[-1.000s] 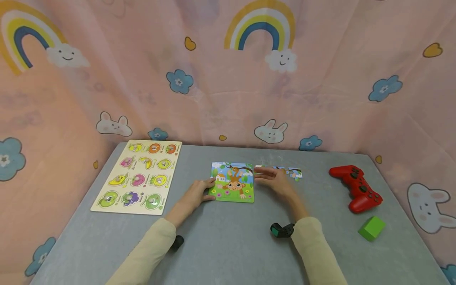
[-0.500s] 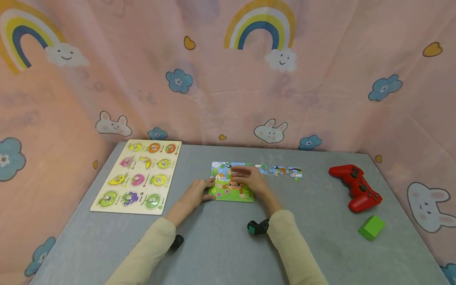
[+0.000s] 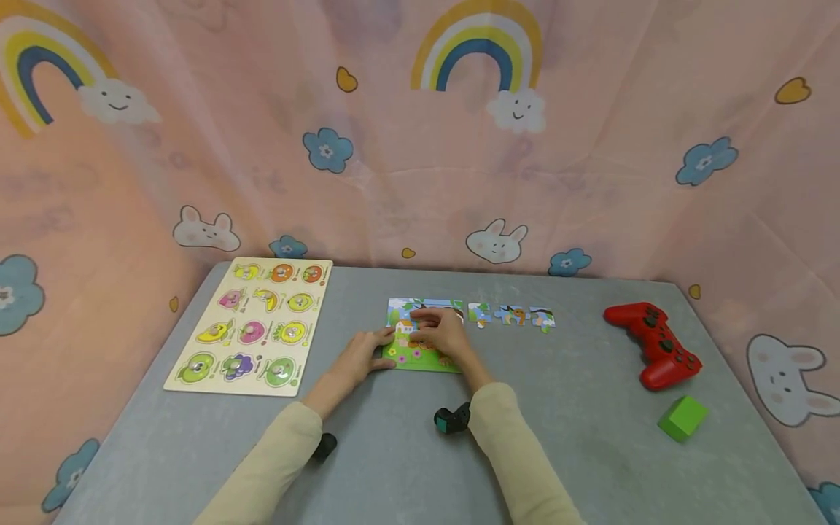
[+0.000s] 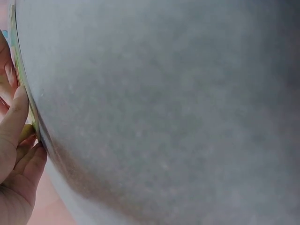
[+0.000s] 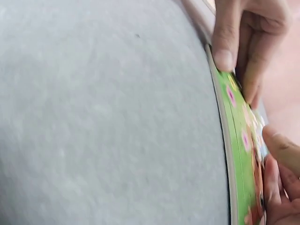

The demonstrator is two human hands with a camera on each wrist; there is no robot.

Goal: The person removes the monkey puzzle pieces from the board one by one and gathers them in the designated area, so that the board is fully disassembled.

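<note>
A square jigsaw puzzle (image 3: 403, 359) with a monkey picture lies flat on the grey table. My left hand (image 3: 354, 357) grips its left edge, the thumb near the front corner and the fingers farther back. From the right wrist view, the left thumb (image 5: 225, 60) presses on the green border. My right hand (image 3: 446, 337) is over the middle of the puzzle and covers much of the monkey. Its thumb and fingers stand apart at the picture, with no piece showing between them. Three puzzle pieces (image 3: 514, 315) lie in a row right of the puzzle.
A wooden fruit peg board (image 3: 216, 306) lies at the back left. To the right are a red game controller (image 3: 653, 347) and a green block (image 3: 683, 418). A pink patterned curtain (image 3: 420, 182) hangs behind the grey table (image 3: 387, 467).
My right hand has moved left, from the puzzle's right edge to over its middle, uncovering the loose pieces. My left hand stays at the left edge.
</note>
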